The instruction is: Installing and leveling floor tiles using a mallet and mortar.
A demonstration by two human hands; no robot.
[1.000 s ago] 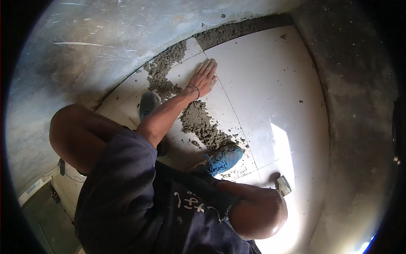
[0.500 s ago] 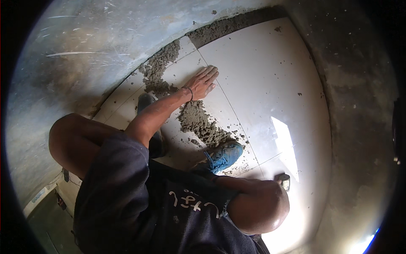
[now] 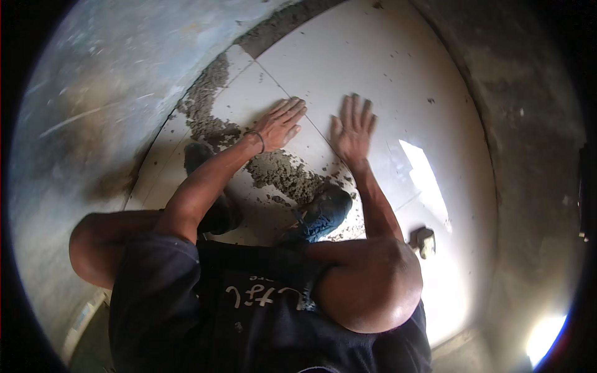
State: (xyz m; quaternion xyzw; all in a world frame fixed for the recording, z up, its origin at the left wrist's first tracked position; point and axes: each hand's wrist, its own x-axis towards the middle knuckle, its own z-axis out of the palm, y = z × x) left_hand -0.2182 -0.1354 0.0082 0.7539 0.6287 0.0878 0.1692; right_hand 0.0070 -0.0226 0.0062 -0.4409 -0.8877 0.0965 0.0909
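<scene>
My left hand (image 3: 281, 124), a dark band round its wrist, lies flat near a tile joint with fingers stretched out; it holds nothing. To its right, my right hand (image 3: 353, 132) is spread over the large white tile (image 3: 373, 68), fingers pointing away from me. Whether its palm touches the surface I cannot tell. Grey crumbly mortar (image 3: 285, 174) lies in a heap below my left hand, and more mortar (image 3: 208, 102) runs up along the left wall. Small crumbs are scattered over the white tiles.
Beside my right knee stands a small block-like tool (image 3: 425, 242), its kind unclear. My blue shoe (image 3: 324, 214) touches the mortar heap. Rough grey walls (image 3: 93, 118) close in the floor left and right. A mortar strip (image 3: 280, 28) borders the far tile edge. Bright light falls on the right tiles.
My right hand has come into view and reached out over the large tile. My left hand stays flat beside the joint. The whole view has shifted a little.
</scene>
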